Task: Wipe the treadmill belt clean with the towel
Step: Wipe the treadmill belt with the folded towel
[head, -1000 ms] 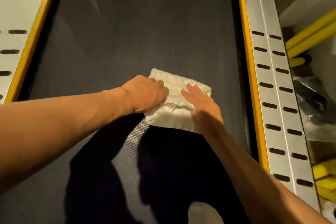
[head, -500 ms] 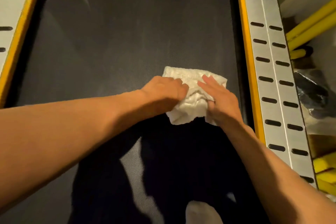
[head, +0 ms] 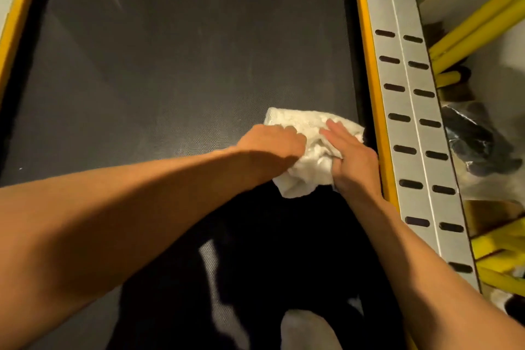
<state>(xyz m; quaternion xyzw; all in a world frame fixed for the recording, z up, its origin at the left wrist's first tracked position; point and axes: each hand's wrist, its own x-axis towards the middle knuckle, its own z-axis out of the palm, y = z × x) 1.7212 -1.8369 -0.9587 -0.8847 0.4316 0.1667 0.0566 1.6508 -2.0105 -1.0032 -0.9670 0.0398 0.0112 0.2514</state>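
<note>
A crumpled white towel [head: 306, 156] lies on the dark grey treadmill belt [head: 184, 65], close to the belt's right edge. My left hand [head: 270, 148] presses on the towel's left side with the fingers curled over the cloth. My right hand [head: 349, 156] lies on the towel's right side, fingers stretched forward and thumb tucked into the folds. Both hands hold the towel flat against the belt. The cloth under the palms is hidden.
A yellow strip [head: 372, 94] and a silver slotted side rail [head: 409, 111] run along the belt's right edge, right beside my right hand. Yellow tubes [head: 477, 25] and a dark plastic-wrapped item [head: 477, 142] lie beyond the rail. Another yellow strip [head: 17, 14] borders the left.
Both hands have slid the towel to the right across the belt, from near the middle to the right edge. The towel has bunched up more between the hands.
</note>
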